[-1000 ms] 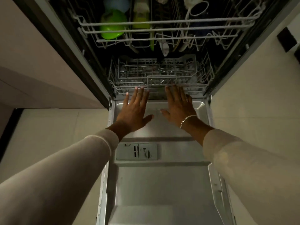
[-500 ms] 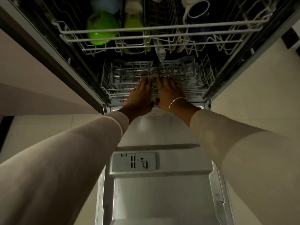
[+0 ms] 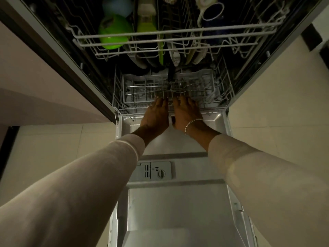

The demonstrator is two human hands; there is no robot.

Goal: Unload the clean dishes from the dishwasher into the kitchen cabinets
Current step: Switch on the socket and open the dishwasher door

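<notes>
Where left hand (image 3: 156, 115) and right hand (image 3: 187, 113) meet the lower rack (image 3: 220, 102), fingers (image 3: 160, 102) lie together, grip unclear.

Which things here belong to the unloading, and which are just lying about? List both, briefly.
Job:
left hand and right hand, both at the front of the lower rack
cutlery basket
plates
green bowl
blue mug
upper rack

Lying about:
detergent dispenser
bracelet
floor
</notes>
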